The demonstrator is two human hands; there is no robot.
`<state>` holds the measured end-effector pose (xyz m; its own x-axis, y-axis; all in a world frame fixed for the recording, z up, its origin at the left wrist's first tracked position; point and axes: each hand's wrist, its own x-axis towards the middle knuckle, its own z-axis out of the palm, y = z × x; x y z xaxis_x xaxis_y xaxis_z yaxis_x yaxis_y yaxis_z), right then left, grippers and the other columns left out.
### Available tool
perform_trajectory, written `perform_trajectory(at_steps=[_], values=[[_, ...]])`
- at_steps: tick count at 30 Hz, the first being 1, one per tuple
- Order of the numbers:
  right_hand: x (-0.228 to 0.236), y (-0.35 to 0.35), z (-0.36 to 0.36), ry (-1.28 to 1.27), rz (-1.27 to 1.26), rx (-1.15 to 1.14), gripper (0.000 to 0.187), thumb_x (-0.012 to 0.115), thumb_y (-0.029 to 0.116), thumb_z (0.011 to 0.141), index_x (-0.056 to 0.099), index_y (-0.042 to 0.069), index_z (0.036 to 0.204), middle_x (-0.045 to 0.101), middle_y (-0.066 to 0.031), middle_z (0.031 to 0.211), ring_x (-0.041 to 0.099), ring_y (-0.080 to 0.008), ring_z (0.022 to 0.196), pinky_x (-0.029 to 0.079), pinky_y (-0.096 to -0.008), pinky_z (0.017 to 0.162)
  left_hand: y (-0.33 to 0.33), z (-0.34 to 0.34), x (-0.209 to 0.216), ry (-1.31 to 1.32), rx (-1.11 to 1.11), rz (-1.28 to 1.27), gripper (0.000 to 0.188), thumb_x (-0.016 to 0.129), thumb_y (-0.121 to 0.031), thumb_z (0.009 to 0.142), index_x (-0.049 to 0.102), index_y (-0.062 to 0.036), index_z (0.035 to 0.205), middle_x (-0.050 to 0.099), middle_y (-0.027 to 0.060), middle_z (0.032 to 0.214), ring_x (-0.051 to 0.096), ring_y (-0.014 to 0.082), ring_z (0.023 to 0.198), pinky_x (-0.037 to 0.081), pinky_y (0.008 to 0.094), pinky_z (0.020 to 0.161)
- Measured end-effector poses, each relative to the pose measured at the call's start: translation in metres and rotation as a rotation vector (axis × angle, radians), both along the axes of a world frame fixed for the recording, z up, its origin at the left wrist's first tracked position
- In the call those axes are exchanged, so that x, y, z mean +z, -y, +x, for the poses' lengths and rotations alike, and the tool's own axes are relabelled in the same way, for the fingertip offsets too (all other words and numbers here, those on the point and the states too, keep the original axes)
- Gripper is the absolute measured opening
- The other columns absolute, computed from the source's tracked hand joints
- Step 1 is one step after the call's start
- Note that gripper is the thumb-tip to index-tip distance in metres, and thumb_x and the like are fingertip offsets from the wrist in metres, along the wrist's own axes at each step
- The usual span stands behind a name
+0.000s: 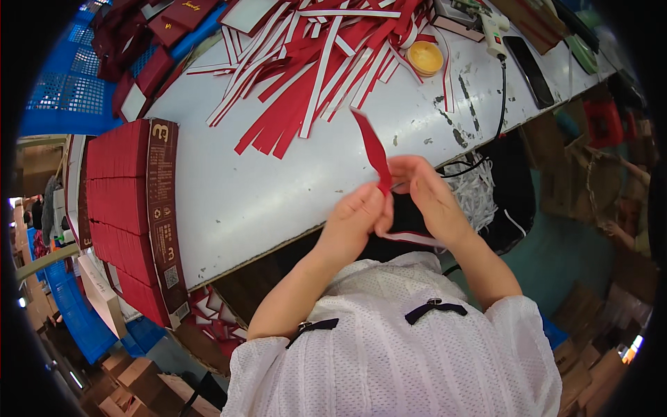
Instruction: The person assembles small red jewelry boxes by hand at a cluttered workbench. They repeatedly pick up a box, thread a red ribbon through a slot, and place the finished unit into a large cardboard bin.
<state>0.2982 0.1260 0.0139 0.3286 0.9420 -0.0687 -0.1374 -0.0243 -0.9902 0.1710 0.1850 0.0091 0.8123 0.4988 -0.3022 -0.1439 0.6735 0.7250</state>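
My left hand (pixel 358 214) is closed in a pinch on a red strip (pixel 373 147), whose upper end sticks up over the table edge. A white-and-red tail (pixel 410 238) runs from below the left fingers toward my right wrist. My right hand (pixel 432 198) is beside the strip with its fingers curled toward it. A thin greyish bit shows at the right fingertips, too small to name. Beyond the hands, a loose heap of red strips with white faces (pixel 306 90) spreads over the white table (pixel 229 201).
At the left stands a carton (pixel 163 208) packed with red blocks (pixel 118 201). Dark red boxes (pixel 156 66) lie at the far left. Toward the back right are a yellow round dish (pixel 425 58), a power strip (pixel 495 35) and a black phone (pixel 528 69). White shreds (pixel 476 191) fill a dark bag below the edge.
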Motion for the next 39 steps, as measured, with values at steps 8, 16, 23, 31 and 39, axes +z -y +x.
perform_trajectory(at_steps=[8, 16, 23, 31, 39], values=[[0.03, -0.012, -0.005, 0.203, 0.193, -0.053, 0.005, 0.049, 0.005, 0.08, 0.052, 0.001, 0.082, 0.055, -0.0048, 0.067, 0.052, -0.0097, 0.058, 0.041, -0.0218, 0.054, 0.004, -0.001, 0.001, -0.28, 0.153, 0.733, 0.013, 0.05, -0.011, 0.081, 0.047, -0.0026, 0.09, 0.049, 0.0037, 0.077, 0.048, 0.0118, 0.068, 0.038, 0.022, 0.065], [0.024, -0.003, 0.0, 0.442, 0.112, -0.22, 0.004, 0.053, 0.002, 0.077, 0.054, 0.0, 0.081, 0.053, -0.0062, 0.067, 0.05, -0.0115, 0.056, 0.039, -0.0223, 0.052, -0.008, -0.007, 0.026, -0.111, 0.346, 0.81, 0.013, 0.04, 0.001, 0.08, 0.05, 0.0038, 0.087, 0.052, 0.0063, 0.08, 0.05, 0.0092, 0.072, 0.041, 0.0209, 0.063], [0.019, -0.006, -0.001, 0.481, 0.168, -0.271, 0.007, 0.055, 0.001, 0.074, 0.054, 0.0, 0.081, 0.054, -0.0072, 0.068, 0.05, -0.0159, 0.057, 0.04, -0.0245, 0.054, -0.004, -0.007, 0.026, -0.129, 0.451, 0.806, 0.011, 0.043, 0.002, 0.078, 0.053, 0.0041, 0.083, 0.053, 0.0061, 0.074, 0.047, 0.0081, 0.064, 0.039, 0.0203, 0.059], [0.028, -0.024, 0.004, 1.269, 0.584, -0.199, 0.028, 0.061, 0.012, 0.057, 0.057, 0.005, 0.084, 0.053, -0.0025, 0.075, 0.051, -0.019, 0.066, 0.04, -0.0289, 0.059, -0.01, -0.001, 0.029, -0.253, 0.454, 0.804, 0.009, 0.047, 0.0, 0.079, 0.054, 0.0034, 0.079, 0.055, 0.0053, 0.068, 0.048, 0.0086, 0.058, 0.039, 0.0215, 0.053], [0.037, -0.018, 0.008, 1.394, 0.421, 0.053, 0.023, 0.059, 0.006, 0.055, 0.057, 0.002, 0.077, 0.053, -0.0046, 0.071, 0.051, -0.0181, 0.058, 0.038, -0.0267, 0.049, -0.015, -0.002, 0.03, -0.423, 0.261, 1.154, 0.004, 0.049, 0.002, 0.075, 0.053, 0.0005, 0.076, 0.049, 0.0088, 0.061, 0.048, 0.0166, 0.052, 0.037, 0.028, 0.047]])
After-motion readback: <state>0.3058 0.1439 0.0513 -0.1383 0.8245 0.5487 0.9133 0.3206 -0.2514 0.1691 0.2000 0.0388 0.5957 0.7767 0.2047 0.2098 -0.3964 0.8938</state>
